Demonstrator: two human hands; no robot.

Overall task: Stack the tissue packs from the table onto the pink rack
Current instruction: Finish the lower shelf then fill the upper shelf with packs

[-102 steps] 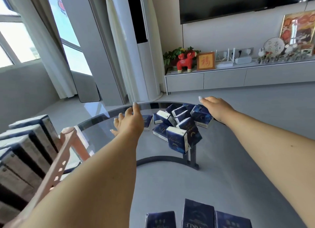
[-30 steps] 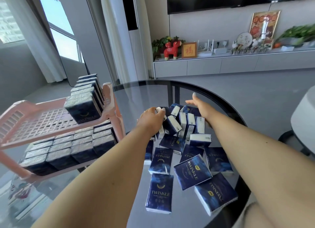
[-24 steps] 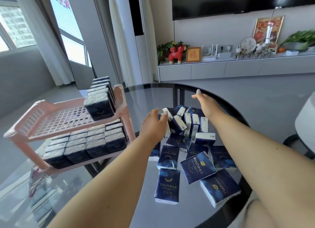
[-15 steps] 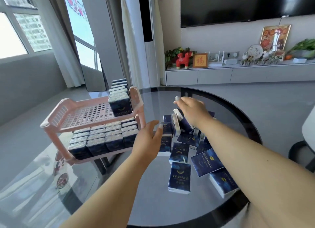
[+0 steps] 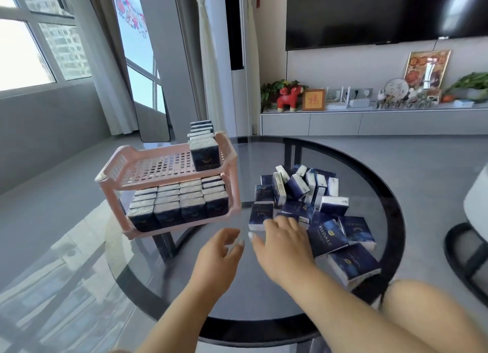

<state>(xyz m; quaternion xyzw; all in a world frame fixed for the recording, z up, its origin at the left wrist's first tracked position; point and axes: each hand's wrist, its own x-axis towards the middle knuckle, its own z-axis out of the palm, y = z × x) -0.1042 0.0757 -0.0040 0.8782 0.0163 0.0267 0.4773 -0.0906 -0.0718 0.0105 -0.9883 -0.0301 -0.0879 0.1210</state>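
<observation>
A pink two-tier rack (image 5: 109, 169) stands on the left part of the round glass table. Its lower tier is filled with dark blue tissue packs (image 5: 179, 207). A single row of packs (image 5: 204, 154) lines the right side of the upper tier. A loose pile of the same packs (image 5: 327, 231) lies to the right of the rack. My right hand (image 5: 282, 244) lies palm down on the pile's near left edge, fingers stretched forward over a pack. My left hand (image 5: 216, 257) hovers just left of it, fingers loosely curled, holding nothing.
The glass table has a black rim (image 5: 396, 220) and dark legs below. A white chair (image 5: 475, 202) stands at the right edge and my knee (image 5: 422, 305) shows at lower right. A TV cabinet (image 5: 369, 122) with ornaments runs along the far wall.
Both hands have drawn back from the pile's far side to its near left edge. The right hand swung left across the pile. The view has pulled back and the rack now sits farther off.
</observation>
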